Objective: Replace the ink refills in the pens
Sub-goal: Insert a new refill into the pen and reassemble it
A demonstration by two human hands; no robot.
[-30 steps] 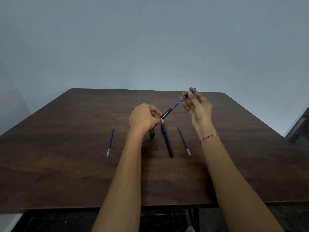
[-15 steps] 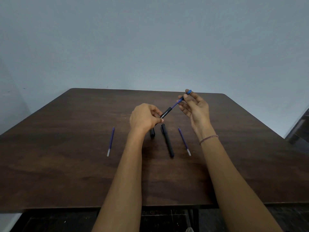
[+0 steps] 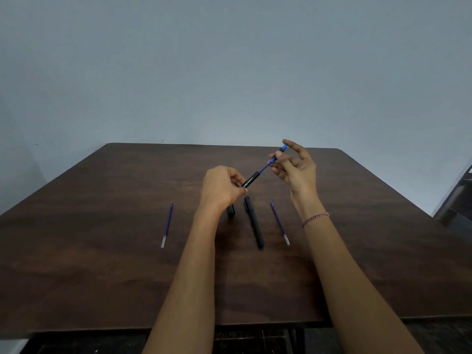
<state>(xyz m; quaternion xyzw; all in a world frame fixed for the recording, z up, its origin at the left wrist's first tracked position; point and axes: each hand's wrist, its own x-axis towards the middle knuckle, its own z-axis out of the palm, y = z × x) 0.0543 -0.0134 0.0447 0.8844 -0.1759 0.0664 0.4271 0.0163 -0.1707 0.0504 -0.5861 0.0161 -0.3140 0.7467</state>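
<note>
Two hands work one pen above the table [image 3: 102,277], past its middle. L hand [image 3: 222,187] is wrapped round the black barrel [image 3: 251,180], whose low end is hidden in the fist. R hand [image 3: 297,172] pinches the blue refill [image 3: 264,167] btwn thumb and forefinger, just below the blue tip [image 3: 283,148], other fingers loose and spread.

The step looks like sliding the refill along the barrel; in or out, can't tell. To do it well, keep the refill in line w/ the bore and move it straight. The tube is thin and prob. bends, so pinch close to the barrel mouth.

The barrel is matte and round w/ white print. On the table lie a 2nd pen [image 3: 254,223], black and slim, and a short black cap [image 3: 231,210] just left of it. The left spare [image 3: 167,224] and right spare [image 3: 279,223] are purple w/ clear ends.
</note>
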